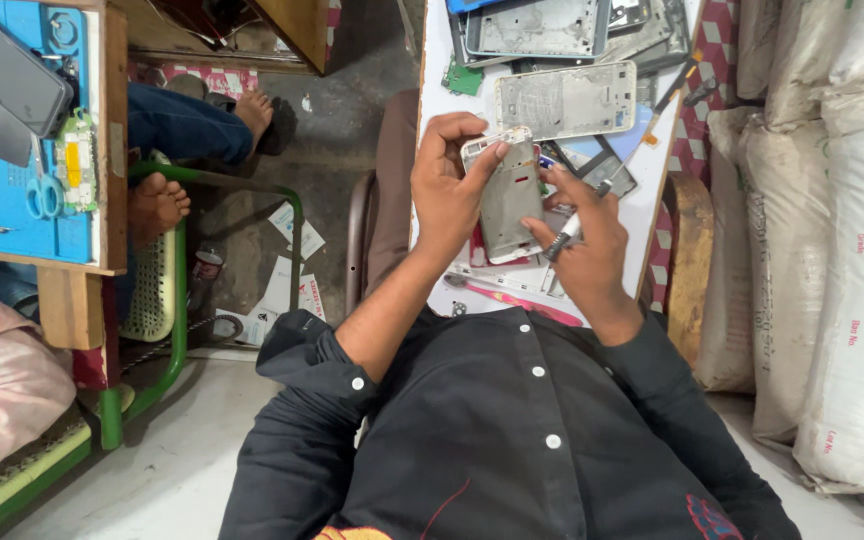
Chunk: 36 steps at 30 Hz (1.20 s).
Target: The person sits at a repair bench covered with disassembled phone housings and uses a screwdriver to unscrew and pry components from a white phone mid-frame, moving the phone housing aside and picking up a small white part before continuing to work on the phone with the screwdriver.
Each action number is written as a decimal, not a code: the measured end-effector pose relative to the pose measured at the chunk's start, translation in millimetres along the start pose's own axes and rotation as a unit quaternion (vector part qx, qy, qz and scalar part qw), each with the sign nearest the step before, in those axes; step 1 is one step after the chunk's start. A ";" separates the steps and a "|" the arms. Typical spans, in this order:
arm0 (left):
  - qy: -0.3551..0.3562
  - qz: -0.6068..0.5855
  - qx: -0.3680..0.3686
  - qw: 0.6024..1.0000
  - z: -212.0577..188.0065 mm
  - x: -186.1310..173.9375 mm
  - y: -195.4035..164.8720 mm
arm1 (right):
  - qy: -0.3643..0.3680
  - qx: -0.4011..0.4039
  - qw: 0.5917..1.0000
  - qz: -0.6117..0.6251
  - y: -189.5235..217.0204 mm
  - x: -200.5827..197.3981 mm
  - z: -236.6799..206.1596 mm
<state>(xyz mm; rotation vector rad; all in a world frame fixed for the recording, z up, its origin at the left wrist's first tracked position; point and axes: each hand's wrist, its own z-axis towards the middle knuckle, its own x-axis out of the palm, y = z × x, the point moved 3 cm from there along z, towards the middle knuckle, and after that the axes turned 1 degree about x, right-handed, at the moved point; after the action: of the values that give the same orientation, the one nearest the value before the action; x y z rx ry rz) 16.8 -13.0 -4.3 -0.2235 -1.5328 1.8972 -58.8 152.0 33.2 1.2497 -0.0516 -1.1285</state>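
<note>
My left hand grips a grey metal phone frame by its left edge and top corner, held upright over the white worktable. My right hand holds a thin silver tool, a screwdriver or pick, with its tip against the frame's right side. Under the frame lies a red-edged part, mostly hidden. Both sleeves are black.
More phone frames and panels lie further back on the table, plus a small green board and a pink tool. White sacks stand on the right. Left is a blue-mat bench with another person's bare feet beside it.
</note>
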 end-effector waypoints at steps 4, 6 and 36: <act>-0.030 -0.004 -0.126 0.992 -12.8 -5.1 8.9 | 0.023 0.128 0.971 0.202 -13.9 0.2 -6.4; -0.023 -0.038 -0.174 0.984 -19.4 -3.1 12.5 | 0.004 0.162 0.946 0.279 -21.5 -4.3 -10.2; 0.177 0.096 -0.145 0.969 -16.8 17.9 47.3 | -0.132 0.019 0.991 -0.005 -86.3 -26.7 -2.9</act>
<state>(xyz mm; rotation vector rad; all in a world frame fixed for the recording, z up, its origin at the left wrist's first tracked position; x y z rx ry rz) -6.6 7.5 -47.6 -0.8232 -1.5746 1.6527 -125.7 182.2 -19.5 1.1285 -0.2666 -1.3010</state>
